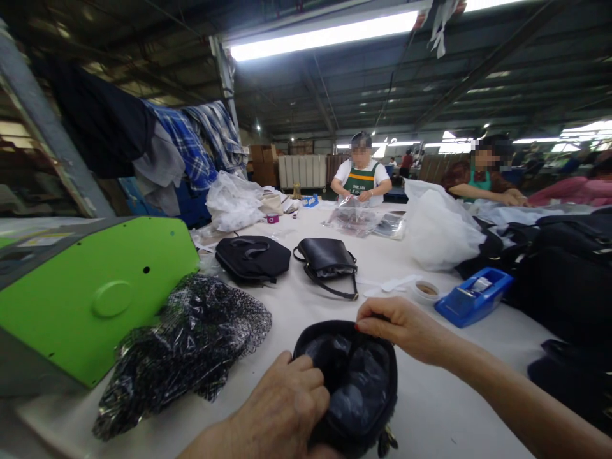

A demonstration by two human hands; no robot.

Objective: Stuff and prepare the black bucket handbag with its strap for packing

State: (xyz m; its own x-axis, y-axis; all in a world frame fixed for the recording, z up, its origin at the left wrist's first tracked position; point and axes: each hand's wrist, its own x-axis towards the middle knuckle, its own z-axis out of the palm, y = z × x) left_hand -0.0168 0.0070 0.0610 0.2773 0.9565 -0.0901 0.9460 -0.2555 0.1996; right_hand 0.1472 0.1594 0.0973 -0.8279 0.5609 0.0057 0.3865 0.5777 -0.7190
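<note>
Now the left hand (282, 408) grips the open black bag (351, 386) while the right hand (399, 328) pinches its rim, fingers pressed together

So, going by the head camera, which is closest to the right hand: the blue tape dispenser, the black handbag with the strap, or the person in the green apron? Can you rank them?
From the right hand, which grips the rim of the open black pouch:
1. Blue tape dispenser, just to its right on the table.
2. Black handbag, farther back and to the left.
3. Person in the green apron, at the table's far end.
</note>
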